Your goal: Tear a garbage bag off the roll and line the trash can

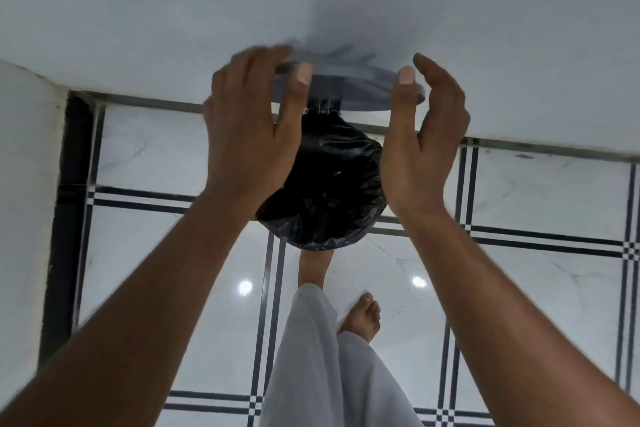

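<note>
Both hands, left hand (249, 135) and right hand (426, 135), are gripping the raised lid (349, 87) directly above the bag-lined can (325, 191).

I am looking down at a glossy white tiled floor (519, 288) crossed by dark double lines, with two ceiling lights glinting off it. The bag-lined trash can (322, 191) is standing on it near its far edge, where it is meeting the white wall (173, 10). Two bare feet (362, 317) are resting on the tiles just nearer than the can.
</note>
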